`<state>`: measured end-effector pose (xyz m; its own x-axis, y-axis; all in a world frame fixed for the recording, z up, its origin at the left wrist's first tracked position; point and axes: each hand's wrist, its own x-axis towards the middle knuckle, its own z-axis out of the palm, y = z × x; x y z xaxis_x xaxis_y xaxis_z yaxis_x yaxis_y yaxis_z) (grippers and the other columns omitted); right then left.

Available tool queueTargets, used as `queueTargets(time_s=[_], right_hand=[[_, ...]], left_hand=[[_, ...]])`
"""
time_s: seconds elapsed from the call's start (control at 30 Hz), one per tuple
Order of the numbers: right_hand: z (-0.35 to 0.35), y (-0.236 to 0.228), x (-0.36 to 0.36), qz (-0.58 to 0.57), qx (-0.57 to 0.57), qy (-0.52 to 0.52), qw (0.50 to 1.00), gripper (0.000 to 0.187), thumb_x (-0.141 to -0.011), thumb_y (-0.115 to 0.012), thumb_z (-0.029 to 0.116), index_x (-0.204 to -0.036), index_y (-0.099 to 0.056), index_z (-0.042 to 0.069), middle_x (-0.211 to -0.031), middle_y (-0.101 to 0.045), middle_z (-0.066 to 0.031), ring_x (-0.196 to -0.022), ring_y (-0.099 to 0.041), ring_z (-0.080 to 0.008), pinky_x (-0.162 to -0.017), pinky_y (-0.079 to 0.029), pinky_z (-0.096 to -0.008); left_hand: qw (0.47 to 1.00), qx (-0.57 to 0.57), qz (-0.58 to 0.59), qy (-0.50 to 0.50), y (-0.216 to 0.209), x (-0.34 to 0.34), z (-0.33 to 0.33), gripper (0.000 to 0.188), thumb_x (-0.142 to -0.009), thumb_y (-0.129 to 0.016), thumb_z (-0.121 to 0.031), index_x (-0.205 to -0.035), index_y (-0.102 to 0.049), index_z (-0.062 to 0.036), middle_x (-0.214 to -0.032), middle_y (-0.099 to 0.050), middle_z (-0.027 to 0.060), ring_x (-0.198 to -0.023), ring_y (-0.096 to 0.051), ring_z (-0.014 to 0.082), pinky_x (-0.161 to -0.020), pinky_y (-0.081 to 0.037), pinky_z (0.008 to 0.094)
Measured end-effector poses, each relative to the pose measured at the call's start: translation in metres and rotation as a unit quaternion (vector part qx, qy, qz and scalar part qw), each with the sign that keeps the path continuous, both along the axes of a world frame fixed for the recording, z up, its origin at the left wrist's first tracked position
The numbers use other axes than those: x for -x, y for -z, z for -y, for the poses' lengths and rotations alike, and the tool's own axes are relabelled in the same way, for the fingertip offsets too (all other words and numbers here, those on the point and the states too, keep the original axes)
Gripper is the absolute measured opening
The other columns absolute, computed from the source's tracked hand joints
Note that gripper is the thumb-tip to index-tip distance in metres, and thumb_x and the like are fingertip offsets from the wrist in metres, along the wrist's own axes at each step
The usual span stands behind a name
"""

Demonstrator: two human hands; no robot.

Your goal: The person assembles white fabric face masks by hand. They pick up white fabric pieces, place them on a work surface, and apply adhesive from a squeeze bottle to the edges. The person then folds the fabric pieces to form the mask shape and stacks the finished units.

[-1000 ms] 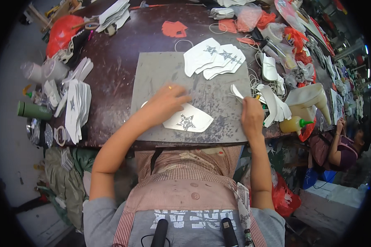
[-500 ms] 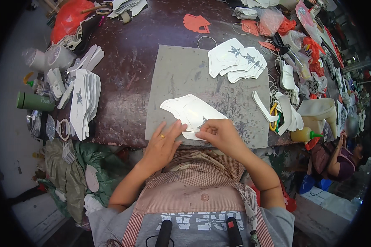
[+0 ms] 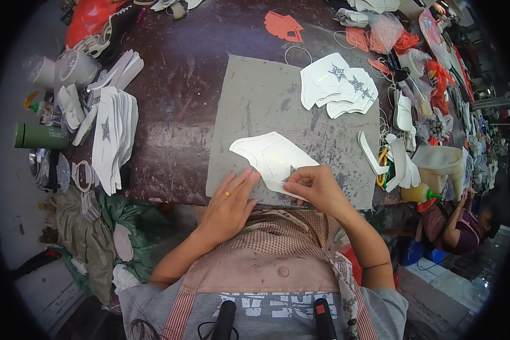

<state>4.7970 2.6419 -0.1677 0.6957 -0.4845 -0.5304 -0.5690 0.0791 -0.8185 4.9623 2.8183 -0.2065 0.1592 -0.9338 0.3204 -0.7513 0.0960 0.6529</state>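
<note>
A white shoe upper piece (image 3: pixel 275 153) with a silver glitter star lies on the grey mat in front of me. Along its near edge runs a narrow white strip (image 3: pixel 277 187), its right part hidden by my fingers. My right hand (image 3: pixel 318 188) is closed, thumb and fingertips pinching at this strip, and it covers part of the star. Flat and with fingers stretched out, my left hand (image 3: pixel 231 199) rests at the piece's left side, fingertips by its edge. Farther off on the mat are several similar star pieces (image 3: pixel 337 85), overlapping.
A stack of white star pieces (image 3: pixel 114 139) stands at left beside a green bottle (image 3: pixel 39 136). Right of the grey mat (image 3: pixel 255 102) lie white strips (image 3: pixel 402 164), yellow-handled scissors (image 3: pixel 382 161) and a yellow squeeze bottle (image 3: pixel 416 193). An orange cut-out (image 3: pixel 283 26) lies beyond. Another person (image 3: pixel 456 224) sits at right.
The strip's left end, apart below the piece before, now lies against its near edge. My right hand still pinches there; my left fingers have slid slightly off the piece. The whole view has shifted a little.
</note>
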Motion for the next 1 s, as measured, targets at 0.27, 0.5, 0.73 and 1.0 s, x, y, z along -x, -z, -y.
queueTargets(time_s=[0.27, 0.5, 0.73, 1.0], right_hand=[[0.006, -0.006, -0.005, -0.011, -0.024, -0.015, 1.0, 0.019, -0.087, -0.07, 0.012, -0.08, -0.067, -0.006, -0.064, -0.065, -0.0051, -0.051, -0.059, -0.008, -0.047, -0.046, -0.0226], [0.005, -0.002, -0.004, -0.015, -0.015, -0.016, 1.0, 0.019, -0.088, -0.07, 0.011, -0.081, -0.067, -0.007, -0.063, -0.065, -0.0048, -0.051, -0.059, -0.0073, -0.047, -0.045, -0.0217], [-0.005, -0.016, 0.011, 0.042, 0.187, -0.04, 0.981, 0.02, -0.083, -0.075, 0.016, -0.085, -0.069, -0.003, -0.075, -0.069, -0.0124, -0.061, -0.065, -0.0165, -0.056, -0.05, -0.0295], [0.0, -0.02, 0.061, 0.019, 0.222, 0.002, 0.975, 0.016, -0.078, -0.077, 0.014, -0.088, -0.071, 0.002, -0.078, -0.066, -0.0096, -0.075, -0.062, -0.0236, -0.064, -0.05, -0.0337]], left_hand=[[0.993, 0.047, 0.083, 0.071, 0.009, 0.019, -0.009, 0.054, -0.081, -0.073, -0.026, -0.125, -0.058, 0.0008, -0.135, -0.056, 0.0118, -0.119, -0.054, 0.0271, -0.098, -0.045, 0.0423], [0.989, -0.019, 0.137, 0.056, 0.01, 0.023, -0.006, 0.071, -0.081, -0.064, -0.049, -0.13, -0.054, 0.0018, -0.141, -0.051, 0.0118, -0.121, -0.051, 0.0262, -0.101, -0.042, 0.0364], [0.984, -0.018, 0.17, 0.045, 0.016, 0.028, -0.004, 0.074, -0.082, -0.062, -0.052, -0.132, -0.053, 0.0011, -0.14, -0.052, 0.0134, -0.122, -0.051, 0.0276, -0.1, -0.043, 0.0369], [0.98, -0.051, 0.175, 0.075, 0.015, 0.025, 0.0, 0.077, -0.08, -0.065, -0.053, -0.135, -0.051, -0.0019, -0.139, -0.052, 0.0151, -0.125, -0.049, 0.0308, -0.103, -0.041, 0.0474]])
